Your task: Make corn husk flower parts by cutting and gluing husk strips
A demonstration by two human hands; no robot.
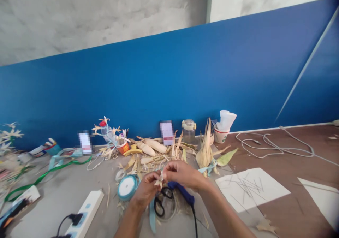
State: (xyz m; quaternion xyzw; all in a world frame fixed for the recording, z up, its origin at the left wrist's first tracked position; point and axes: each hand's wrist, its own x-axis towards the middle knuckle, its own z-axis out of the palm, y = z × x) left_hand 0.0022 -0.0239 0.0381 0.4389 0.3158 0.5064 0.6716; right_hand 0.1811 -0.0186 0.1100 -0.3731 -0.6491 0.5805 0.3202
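Between my two hands is a small pale husk flower (158,183) with pointed petals. The fingers of my left hand (145,189) are pinched on it from the left. From the right, my right hand (182,174) has its thumb and fingertips closed at the flower's top; a small whitish bit shows there, partly hidden. Just below lie scissors with black handles (159,207) and a blue glue gun (185,194). A roll of light-blue ribbon (127,188) lies beside my left hand, and a loose strip of ribbon (152,218) hangs toward the front.
Dried corn husks (148,148) are heaped behind my hands. A lidded jar (189,132) and a paper cup (221,135) stand by the blue partition (159,86). At right, thin wires lie on white paper (272,192); a power strip (88,209) is at front left.
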